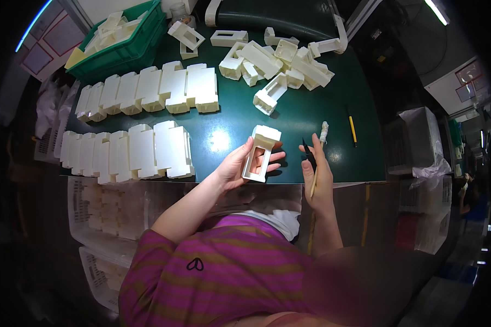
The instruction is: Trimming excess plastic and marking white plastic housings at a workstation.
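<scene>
My left hand (235, 164) grips a cream-white plastic housing (267, 134) with a rectangular opening through it, near the front edge of the table. The fingers show behind the part, and the thumb presses its left side. Just to the right, my right hand (323, 182) closes around a thin wooden stick (324, 132) whose upper end is wrapped in white material. A slim black pointed tool (309, 154), perhaps a knife, sits in the same hand, its tip toward the upper left. Neither tool touches the housing.
Two rows of white housings (169, 87) stand at the left. A loose heap of housings (267, 60) lies at the far middle, before a dark conveyor belt (273, 19). A green crate (114, 52) holds more. A yellow-and-black pen-like tool (352, 129) lies on the right of the green table (327, 109).
</scene>
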`<state>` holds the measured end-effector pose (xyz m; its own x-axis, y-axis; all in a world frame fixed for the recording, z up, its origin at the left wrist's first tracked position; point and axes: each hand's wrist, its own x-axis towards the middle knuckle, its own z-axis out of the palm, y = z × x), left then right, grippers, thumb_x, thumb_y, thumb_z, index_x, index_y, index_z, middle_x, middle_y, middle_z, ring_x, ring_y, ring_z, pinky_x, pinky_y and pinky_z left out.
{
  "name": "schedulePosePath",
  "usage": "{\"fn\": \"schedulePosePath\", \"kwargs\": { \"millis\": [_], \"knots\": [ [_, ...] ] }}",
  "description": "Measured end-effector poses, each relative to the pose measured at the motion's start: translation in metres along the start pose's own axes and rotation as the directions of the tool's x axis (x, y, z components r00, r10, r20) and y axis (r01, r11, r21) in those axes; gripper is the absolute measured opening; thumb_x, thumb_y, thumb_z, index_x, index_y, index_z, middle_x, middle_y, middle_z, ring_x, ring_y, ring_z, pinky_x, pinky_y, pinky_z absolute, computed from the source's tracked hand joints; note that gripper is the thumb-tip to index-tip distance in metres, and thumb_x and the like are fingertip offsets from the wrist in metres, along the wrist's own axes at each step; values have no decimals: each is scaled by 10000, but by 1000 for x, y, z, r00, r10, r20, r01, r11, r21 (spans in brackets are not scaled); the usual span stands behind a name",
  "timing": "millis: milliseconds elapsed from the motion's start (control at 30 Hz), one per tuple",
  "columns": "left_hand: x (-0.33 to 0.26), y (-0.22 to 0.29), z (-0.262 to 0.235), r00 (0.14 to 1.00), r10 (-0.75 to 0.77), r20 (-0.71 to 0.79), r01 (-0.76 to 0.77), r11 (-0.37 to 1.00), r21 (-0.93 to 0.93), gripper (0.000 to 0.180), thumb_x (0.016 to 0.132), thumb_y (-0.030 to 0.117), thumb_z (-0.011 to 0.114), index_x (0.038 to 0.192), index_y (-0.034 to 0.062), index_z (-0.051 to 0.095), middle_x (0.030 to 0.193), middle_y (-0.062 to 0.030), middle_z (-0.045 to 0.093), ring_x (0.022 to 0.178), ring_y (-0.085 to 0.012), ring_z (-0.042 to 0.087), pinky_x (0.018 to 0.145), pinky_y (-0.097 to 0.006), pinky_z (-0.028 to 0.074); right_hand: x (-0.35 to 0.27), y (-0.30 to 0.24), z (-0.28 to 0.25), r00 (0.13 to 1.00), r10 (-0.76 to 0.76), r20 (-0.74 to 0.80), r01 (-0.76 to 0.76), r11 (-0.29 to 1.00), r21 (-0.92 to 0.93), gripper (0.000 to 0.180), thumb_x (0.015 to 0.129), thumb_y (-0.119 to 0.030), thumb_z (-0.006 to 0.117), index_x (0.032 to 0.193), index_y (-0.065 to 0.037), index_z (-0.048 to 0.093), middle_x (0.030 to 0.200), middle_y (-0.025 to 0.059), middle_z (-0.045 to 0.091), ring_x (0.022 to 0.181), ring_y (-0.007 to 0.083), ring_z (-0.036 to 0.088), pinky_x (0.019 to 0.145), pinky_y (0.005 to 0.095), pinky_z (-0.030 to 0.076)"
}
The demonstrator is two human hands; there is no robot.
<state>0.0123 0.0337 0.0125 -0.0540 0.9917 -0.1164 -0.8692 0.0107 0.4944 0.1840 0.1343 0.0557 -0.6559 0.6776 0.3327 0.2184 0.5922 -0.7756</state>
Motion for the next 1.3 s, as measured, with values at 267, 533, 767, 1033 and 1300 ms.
{"fn": "schedulePosePath", "kwargs": {
  "millis": [267,533,767,1033,1300],
  "knots": [
    [-6,-4,-6,994,-14,112,29,991,-129,676,904,516,305,1364,33,196,1365,-177,320,1230,-323,380,991,-411,389,-18,-12,11,984,-164,-72,145,965,-218,372,801,26,542,1139,-122,588,942,123,604,853,266,584,734,322,456],
    [-7,-4,-10,993,-15,120,35,985,-167,608,921,468,317,1338,29,261,1319,-153,386,1211,-294,409,979,-403,401,-13,-21,18,973,-212,-93,182,948,-260,372,764,-2,588,1096,-165,624,857,77,601,757,224,583,650,306,465],
    [-13,-7,-4,999,-11,34,9,998,55,556,887,407,477,1299,63,328,1273,-106,442,1144,-241,479,959,-387,414,-9,-21,29,961,-260,-91,203,891,-405,410,719,-19,604,1086,-198,632,797,44,575,706,209,569,601,310,460],
    [-12,-3,-1,999,9,44,-12,996,83,530,863,379,544,1244,63,356,1218,-110,483,1070,-204,524,902,-369,461,-10,-23,29,971,-212,-111,139,877,-460,394,727,-36,604,1082,-203,631,770,46,568,684,208,571,577,318,458],
    [-11,-3,-5,998,49,35,-53,992,115,538,860,387,545,1237,55,352,1215,-118,482,1057,-202,528,900,-367,461,-7,12,21,988,-6,-155,-59,909,-412,311,789,-41,578,1057,-186,642,745,80,581,666,205,584,589,292,461]
  ]
}}
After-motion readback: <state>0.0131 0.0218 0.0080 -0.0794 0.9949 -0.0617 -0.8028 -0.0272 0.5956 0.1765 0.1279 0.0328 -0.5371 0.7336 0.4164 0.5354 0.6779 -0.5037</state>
